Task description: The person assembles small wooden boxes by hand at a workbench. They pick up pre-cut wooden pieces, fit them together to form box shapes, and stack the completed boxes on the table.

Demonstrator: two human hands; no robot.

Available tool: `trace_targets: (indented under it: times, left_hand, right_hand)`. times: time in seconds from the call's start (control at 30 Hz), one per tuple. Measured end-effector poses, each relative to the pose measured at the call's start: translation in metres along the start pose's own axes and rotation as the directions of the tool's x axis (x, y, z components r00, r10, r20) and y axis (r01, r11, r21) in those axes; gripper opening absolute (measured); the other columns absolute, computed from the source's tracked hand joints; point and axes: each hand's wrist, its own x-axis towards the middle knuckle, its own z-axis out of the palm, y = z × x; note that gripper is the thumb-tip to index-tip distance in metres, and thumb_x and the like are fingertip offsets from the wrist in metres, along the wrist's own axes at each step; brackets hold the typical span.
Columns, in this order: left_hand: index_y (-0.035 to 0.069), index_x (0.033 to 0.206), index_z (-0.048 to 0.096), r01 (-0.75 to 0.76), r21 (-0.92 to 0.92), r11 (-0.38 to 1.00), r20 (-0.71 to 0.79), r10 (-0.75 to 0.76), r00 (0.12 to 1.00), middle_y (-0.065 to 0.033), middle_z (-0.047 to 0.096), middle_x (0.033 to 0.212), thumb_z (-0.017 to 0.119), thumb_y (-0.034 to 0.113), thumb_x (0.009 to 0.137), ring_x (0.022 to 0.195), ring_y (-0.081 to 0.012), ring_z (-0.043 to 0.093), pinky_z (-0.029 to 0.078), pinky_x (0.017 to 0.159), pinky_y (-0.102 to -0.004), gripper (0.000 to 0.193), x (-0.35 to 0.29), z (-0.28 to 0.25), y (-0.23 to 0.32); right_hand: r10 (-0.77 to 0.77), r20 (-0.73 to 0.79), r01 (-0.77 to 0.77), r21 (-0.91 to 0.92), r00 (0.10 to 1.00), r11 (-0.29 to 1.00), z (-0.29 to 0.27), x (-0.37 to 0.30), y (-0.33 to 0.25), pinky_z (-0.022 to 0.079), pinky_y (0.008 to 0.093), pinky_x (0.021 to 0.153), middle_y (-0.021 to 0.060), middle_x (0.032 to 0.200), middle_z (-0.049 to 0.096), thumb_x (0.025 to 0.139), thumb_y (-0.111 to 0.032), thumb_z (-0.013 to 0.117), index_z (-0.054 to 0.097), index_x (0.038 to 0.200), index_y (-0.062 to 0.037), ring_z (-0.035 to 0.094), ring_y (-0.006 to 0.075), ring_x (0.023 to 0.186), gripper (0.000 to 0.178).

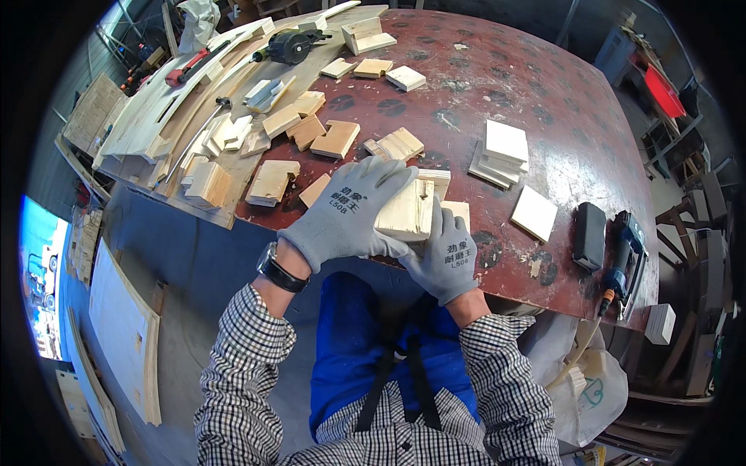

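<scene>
At the near edge of the dark red table [482, 85], I hold a pale wooden block [407, 211] between my two hands, both in grey work gloves. My left hand [348, 208] lies over its left side, fingers closed on its far edge. The thumb and fingers of my right hand [444, 255] grip the right side. Part of the block is hidden under the gloves. Close behind and beside it are more pale wood pieces [458, 211]. A notched wooden block [272, 183] stands left of my left hand, and a striped wood piece [395, 144] lies just beyond.
Several notched offcuts [336, 140] lie to the left. Square white-faced pieces [505, 144] are stacked to the right, near a single square [534, 213]. A black case [589, 237] and a blue power tool [622, 252] sit at the right edge. Long boards and a circular saw [289, 46] lie far left.
</scene>
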Motion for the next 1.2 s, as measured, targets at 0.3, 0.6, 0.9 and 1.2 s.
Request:
trace_targets:
  times: [0.3, 0.6, 0.9, 1.2]
  left_hand:
    - [0.003, 0.161, 0.038, 0.112, -0.101, 0.989, 0.013, -0.111, 0.994, -0.0197, 0.041, 0.164, 0.087, 0.049, 0.084, 0.155, -0.0408, 0.035, 0.034, 0.127, -0.0508, 0.103, -0.018, 0.007, -0.003]
    - [0.004, 0.168, 0.024, 0.157, -0.279, 0.947, -0.021, -0.170, 0.985, -0.0235, 0.033, 0.168, 0.095, 0.043, 0.076, 0.157, -0.0388, 0.035, 0.033, 0.128, -0.0477, 0.122, -0.022, 0.008, -0.003]
    - [0.009, 0.166, 0.036, 0.305, -0.267, 0.914, -0.022, -0.322, 0.946, -0.0216, 0.035, 0.170, 0.088, 0.034, 0.087, 0.158, -0.0378, 0.033, 0.033, 0.127, -0.0462, 0.098, -0.047, 0.005, 0.012]
    - [0.008, 0.166, 0.034, 0.315, -0.326, 0.891, 0.001, -0.333, 0.943, -0.0221, 0.037, 0.169, 0.069, 0.031, 0.103, 0.159, -0.0395, 0.029, 0.031, 0.128, -0.0462, 0.076, -0.051, 0.012, 0.018]
  right_hand:
    - [0.075, 0.062, -0.079, 0.067, 0.995, 0.995, 0.000, -0.001, 0.000, 0.056, 0.0459, 0.077, 0.0230, 0.113, 0.062, 0.087, -0.067, 0.074, 0.042, 0.151, 0.0115, 0.064, 0.0356, 0.091, 0.106]
    - [0.046, -0.038, -0.043, 0.076, 0.998, 0.996, 0.005, -0.001, 0.002, 0.054, 0.0461, 0.074, 0.0204, 0.107, 0.062, 0.087, -0.065, 0.075, 0.040, 0.154, 0.0106, 0.062, 0.0347, 0.087, 0.107]
    - [0.042, -0.027, -0.040, 0.079, 0.999, 0.996, 0.005, -0.003, 0.001, 0.053, 0.0445, 0.074, 0.0160, 0.103, 0.061, 0.087, -0.065, 0.076, 0.035, 0.163, 0.0008, 0.060, 0.0316, 0.085, 0.109]
    - [-0.008, -0.060, 0.009, 0.021, 0.998, 1.000, 0.007, -0.003, 0.003, 0.053, 0.0429, 0.071, 0.0161, 0.103, 0.061, 0.089, -0.066, 0.073, 0.033, 0.164, 0.0017, 0.060, 0.0304, 0.084, 0.109]
